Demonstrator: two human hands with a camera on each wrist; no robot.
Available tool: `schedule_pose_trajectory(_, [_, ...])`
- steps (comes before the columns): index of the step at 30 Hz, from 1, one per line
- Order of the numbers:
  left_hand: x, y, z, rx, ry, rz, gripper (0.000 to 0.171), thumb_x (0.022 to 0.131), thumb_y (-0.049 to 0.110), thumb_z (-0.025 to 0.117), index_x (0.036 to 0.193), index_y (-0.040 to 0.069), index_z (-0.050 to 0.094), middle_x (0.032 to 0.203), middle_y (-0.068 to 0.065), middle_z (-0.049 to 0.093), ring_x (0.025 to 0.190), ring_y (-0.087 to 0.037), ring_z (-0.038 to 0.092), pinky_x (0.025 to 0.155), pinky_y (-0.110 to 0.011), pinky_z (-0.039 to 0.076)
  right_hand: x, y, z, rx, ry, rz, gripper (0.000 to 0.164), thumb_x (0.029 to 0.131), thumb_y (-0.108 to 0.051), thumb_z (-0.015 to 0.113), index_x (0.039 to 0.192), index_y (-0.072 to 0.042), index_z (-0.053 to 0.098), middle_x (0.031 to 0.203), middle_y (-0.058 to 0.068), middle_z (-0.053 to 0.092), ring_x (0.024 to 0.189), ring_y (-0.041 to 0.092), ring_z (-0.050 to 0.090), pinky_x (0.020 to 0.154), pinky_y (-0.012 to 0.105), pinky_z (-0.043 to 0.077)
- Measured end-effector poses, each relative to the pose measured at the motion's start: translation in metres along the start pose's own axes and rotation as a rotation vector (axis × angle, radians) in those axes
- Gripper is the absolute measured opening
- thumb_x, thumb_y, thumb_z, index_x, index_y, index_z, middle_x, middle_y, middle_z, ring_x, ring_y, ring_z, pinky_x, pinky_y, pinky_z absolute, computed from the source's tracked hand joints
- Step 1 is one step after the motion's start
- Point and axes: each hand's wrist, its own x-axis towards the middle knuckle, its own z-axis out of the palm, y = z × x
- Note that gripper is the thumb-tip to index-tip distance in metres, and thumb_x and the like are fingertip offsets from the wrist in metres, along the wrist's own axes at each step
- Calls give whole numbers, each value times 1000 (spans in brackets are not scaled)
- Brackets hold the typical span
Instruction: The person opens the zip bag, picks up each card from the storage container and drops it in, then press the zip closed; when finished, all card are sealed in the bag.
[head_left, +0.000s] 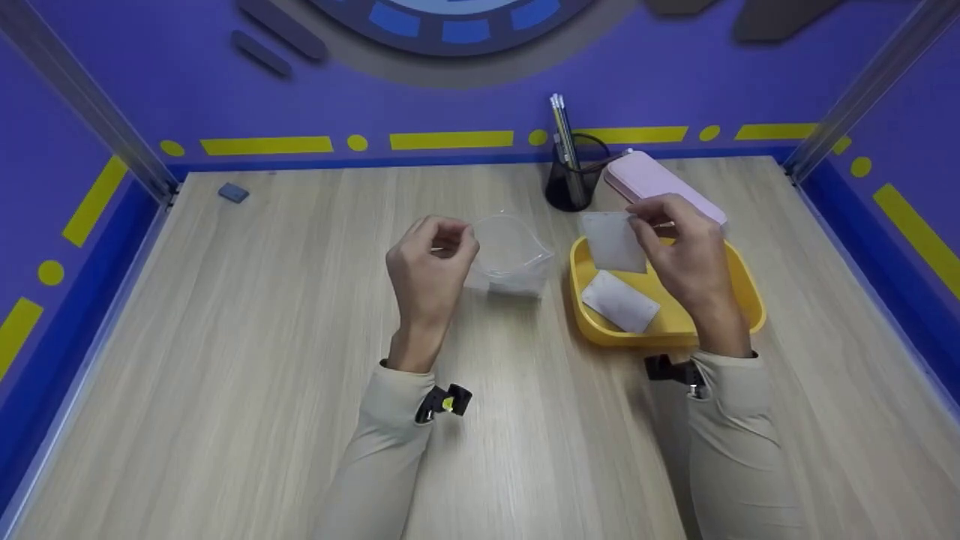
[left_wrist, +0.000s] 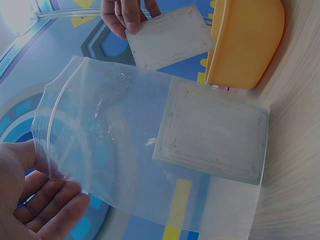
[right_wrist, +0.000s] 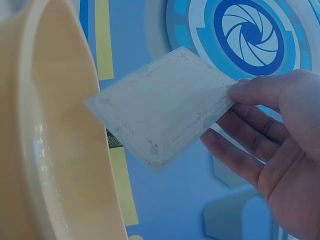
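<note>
My left hand (head_left: 433, 262) pinches the top edge of a clear zip bag (left_wrist: 120, 115), near its seal strip. Inside the bag, at its bottom, lies a whitish rectangular card (left_wrist: 212, 132). The bag's mouth gapes in a loop in the head view. My right hand (head_left: 686, 255) pinches a second pale, thin card (right_wrist: 162, 107) by one edge, thumb on top. That card hangs above the left side of a yellow tray (head_left: 581, 319). Another pale card (head_left: 620, 301) lies in the tray.
Behind the tray stand a black mesh cup (head_left: 574, 184) with pencils (head_left: 566, 135) and a pink case (head_left: 667, 184). A small dark blue block (head_left: 233, 193) lies at the table's far left. Purple panels with yellow marks enclose the wooden table (head_left: 247, 337).
</note>
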Motion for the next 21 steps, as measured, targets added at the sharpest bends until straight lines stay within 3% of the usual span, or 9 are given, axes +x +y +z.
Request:
schedule_pose_trajectory(10, [0,1,-1,6,-2,23,6,89,-3,74,87,3,75,79,-6,72,71,-18,71,64,-32,62,1,-1,-2,17,53,-113,13,96,6,73,110,7,72,105,15,75,92,23,70,84,12,53])
schedule_pose_trajectory(21, [0,-2,0,12,3,36,5,88,-3,75,87,2,74,80,-6,72,70,-16,71,65,-29,61,0,-12,-2,9,101,-95,16,96,4,75,112,7,72,105,15,76,93,19,72,85,14,55])
